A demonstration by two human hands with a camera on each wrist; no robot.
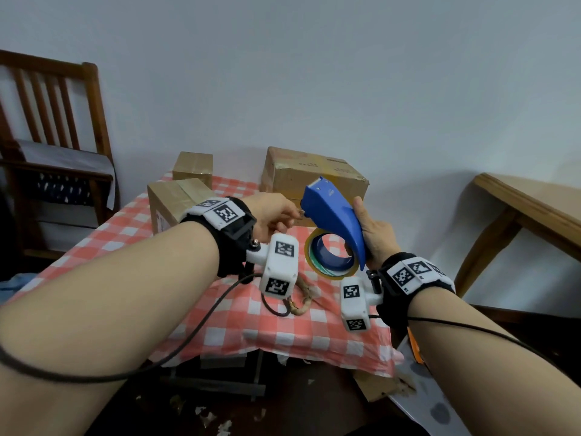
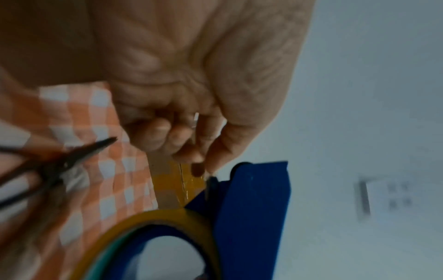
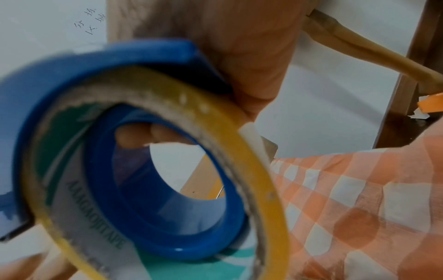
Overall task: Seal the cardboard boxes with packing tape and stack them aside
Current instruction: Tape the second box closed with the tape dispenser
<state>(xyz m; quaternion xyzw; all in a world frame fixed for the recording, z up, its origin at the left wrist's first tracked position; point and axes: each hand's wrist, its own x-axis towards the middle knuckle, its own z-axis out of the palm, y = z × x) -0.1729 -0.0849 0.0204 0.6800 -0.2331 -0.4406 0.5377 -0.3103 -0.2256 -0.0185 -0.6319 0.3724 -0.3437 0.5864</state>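
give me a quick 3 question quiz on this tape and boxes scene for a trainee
1. True or false: the right hand grips the blue tape dispenser.
2. Where are the left hand fingertips? A) on a box flap B) pinching the tape end at the dispenser's cutter C) flat on the checked tablecloth
3. Fill in: ___ cardboard boxes show on the table in the head view, the largest box at the back right.

Key: 1 true; 2 B; 3 three
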